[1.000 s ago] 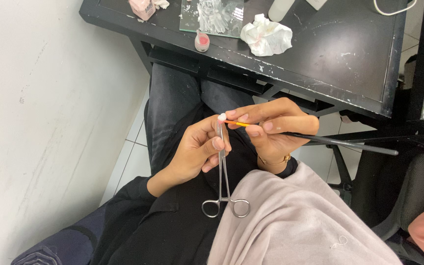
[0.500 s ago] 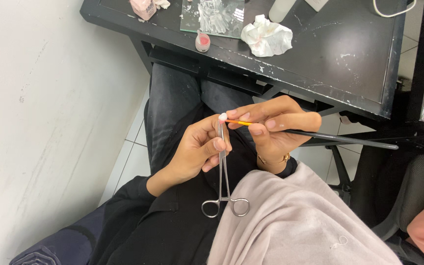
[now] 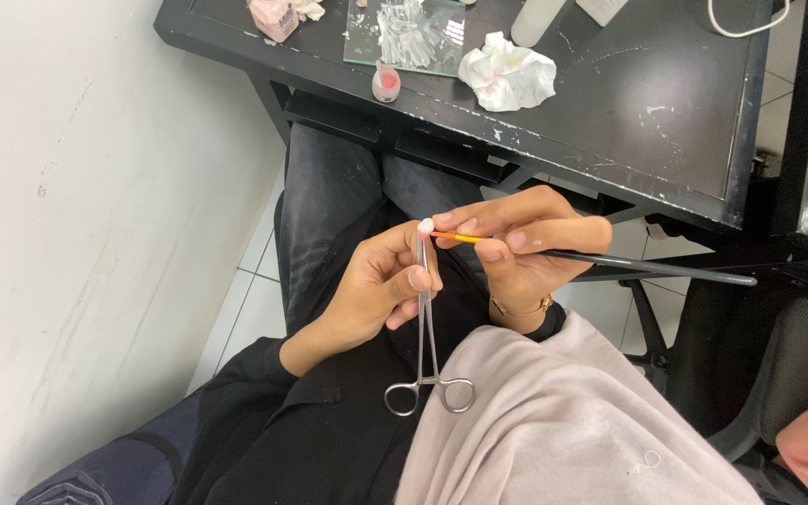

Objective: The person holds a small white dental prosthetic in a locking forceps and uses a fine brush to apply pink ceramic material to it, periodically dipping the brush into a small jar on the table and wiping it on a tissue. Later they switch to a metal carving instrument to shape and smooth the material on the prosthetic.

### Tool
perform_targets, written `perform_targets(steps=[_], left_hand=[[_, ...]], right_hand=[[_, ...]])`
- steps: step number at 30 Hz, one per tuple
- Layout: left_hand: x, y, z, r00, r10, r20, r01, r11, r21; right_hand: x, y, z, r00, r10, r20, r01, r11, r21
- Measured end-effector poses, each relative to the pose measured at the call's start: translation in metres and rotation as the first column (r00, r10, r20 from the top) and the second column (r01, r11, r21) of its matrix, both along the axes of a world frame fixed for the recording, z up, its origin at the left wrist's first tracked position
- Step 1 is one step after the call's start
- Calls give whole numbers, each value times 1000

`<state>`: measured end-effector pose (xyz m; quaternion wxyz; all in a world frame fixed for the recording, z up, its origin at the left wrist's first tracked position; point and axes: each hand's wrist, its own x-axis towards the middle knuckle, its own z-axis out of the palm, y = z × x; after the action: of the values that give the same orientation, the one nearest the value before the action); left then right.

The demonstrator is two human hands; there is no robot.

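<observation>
Your left hand (image 3: 381,290) has its grip closed around one pair of steel forceps (image 3: 425,323), held upright with the ring handles hanging low and one small white piece (image 3: 425,225) pinched at the tip. Just beside it, your right hand (image 3: 521,248) has its grip closed on one thin brush (image 3: 610,264), whose orange end touches that white piece. Beyond, on the black counter (image 3: 666,112), lies one crumpled tissue (image 3: 507,72)

The left hand (image 3: 378,290) holds steel forceps (image 3: 425,327) upright, a small white piece (image 3: 425,225) at their tip; the right hand (image 3: 516,252) touches a thin brush (image 3: 610,264) to it, below a black worktop (image 3: 666,103)
</observation>
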<state>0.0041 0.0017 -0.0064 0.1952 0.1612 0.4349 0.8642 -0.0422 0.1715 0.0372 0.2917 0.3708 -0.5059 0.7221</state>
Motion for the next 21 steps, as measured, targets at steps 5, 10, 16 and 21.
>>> perform_targets(steps=[5, 10, 16, 21], left_hand=[[0, 1, -2, 1000, -9, -1, 9, 1000, 24], [1, -1, -2, 1000, -9, 4, 8, 1000, 3], [1, -1, -2, 1000, -17, -9, 17, 1000, 0], [1, -1, -2, 1000, -3, 4, 3, 1000, -9]], right_hand=[[-1, 1, -1, 999, -32, -25, 33, 998, 54], [2, 2, -1, 998, 31, 46, -31, 1000, 3], [3, 2, -1, 997, 44, 69, -44, 999, -3], [1, 3, -1, 999, 13, 36, -14, 999, 38]])
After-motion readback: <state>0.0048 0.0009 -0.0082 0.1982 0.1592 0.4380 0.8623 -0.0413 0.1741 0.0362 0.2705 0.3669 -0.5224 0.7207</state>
